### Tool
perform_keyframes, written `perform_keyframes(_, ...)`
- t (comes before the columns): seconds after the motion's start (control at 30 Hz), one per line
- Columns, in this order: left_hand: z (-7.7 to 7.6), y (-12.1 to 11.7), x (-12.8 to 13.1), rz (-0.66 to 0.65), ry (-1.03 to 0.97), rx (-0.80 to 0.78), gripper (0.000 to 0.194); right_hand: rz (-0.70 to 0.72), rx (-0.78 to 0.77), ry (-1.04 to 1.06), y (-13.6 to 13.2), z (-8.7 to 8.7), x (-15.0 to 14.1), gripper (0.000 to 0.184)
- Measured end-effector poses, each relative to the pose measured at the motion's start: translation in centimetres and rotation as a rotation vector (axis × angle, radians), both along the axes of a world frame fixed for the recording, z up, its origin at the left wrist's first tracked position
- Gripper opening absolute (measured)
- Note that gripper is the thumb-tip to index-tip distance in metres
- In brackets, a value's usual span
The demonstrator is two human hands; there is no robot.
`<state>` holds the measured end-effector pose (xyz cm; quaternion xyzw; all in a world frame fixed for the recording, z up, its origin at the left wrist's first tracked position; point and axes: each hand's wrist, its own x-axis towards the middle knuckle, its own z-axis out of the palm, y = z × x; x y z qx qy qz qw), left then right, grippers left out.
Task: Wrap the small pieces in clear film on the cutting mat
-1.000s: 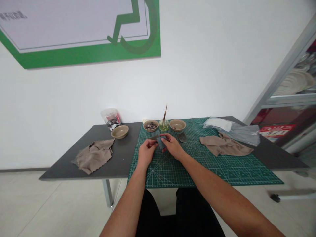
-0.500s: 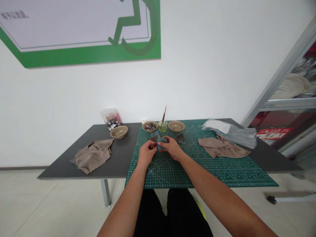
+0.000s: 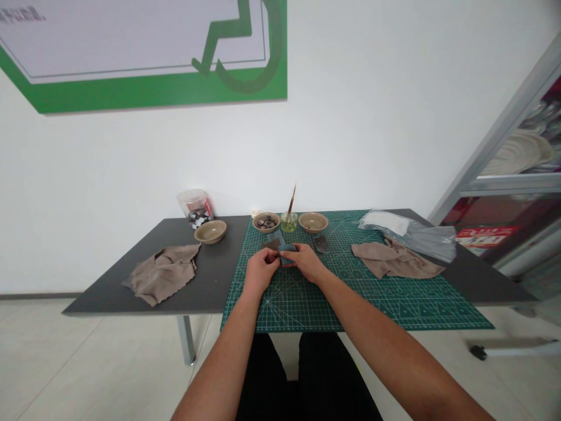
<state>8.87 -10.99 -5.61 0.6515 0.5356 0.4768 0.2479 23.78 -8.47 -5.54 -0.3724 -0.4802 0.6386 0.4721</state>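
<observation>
Over the green cutting mat my right hand (image 3: 308, 263) is closed on a small blue-grey sheet (image 3: 287, 256) that looks like sandpaper. Right beside it, my left hand (image 3: 259, 269) is pinched shut; its fingertips meet the sheet's left edge, and whatever lies between them is too small to make out. Just beyond the fingers lie another blue-grey piece (image 3: 276, 237) and a brownish flat piece (image 3: 270, 244). A dark grey flat piece (image 3: 321, 244) rests on the mat to the right of my hands.
Behind stand a bowl of dark chips (image 3: 266, 222), a glass jar (image 3: 289, 222) with a brush (image 3: 291, 199), and a second bowl (image 3: 313, 222). Left are a tan bowl (image 3: 210, 232), a plastic tub (image 3: 196, 209) and a brown cloth (image 3: 164, 273); right, another cloth (image 3: 394, 260) and a plastic bag (image 3: 409, 233).
The blue-grey sheet has tilted from upright to flatter as my right fingers shifted round it. Both hands stay together over the same spot, and the view has moved slightly.
</observation>
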Motion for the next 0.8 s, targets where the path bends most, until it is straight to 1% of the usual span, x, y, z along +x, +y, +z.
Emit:
perform_keyframes(0.13, 0.0, -0.18, 0.05, -0.011, 0.067, 0.017, 0.006, -0.033, 0.02, -0.056, 0.03, -0.08, -0.13, 0.028)
perform_keyframes(0.27, 0.02, -0.3, 0.23, 0.011, 0.111, 0.026, 0.006, -0.081, 0.039, -0.092, 0.16, -0.29, -0.26, 0.028)
perform_keyframes(0.43, 0.05, -0.42, 0.28, 0.063, 0.09, -0.038, 0.01, -0.02, 0.026, -0.016, 0.36, -0.51, -0.09, 0.029)
perform_keyframes(0.53, 0.15, -0.59, 0.17, 0.011, 0.18, -0.012, 0.011, -0.01, 0.018, -0.035, 0.34, -0.5, -0.09, 0.029)
perform_keyframes(0.67, 0.38, -0.83, 0.19, -0.061, 0.343, 0.023, 0.015, -0.062, 0.047, -0.101, 0.23, -0.42, -0.16, 0.03)
perform_keyframes(0.7, 0.43, -0.87, 0.23, -0.052, 0.359, 0.021, 0.015, -0.06, 0.049, -0.098, 0.21, -0.42, -0.14, 0.03)
perform_keyframes(0.8, 0.53, -0.9, 0.33, 0.026, 0.339, -0.013, 0.016, -0.008, 0.029, -0.039, 0.22, -0.56, 0.02, 0.031)
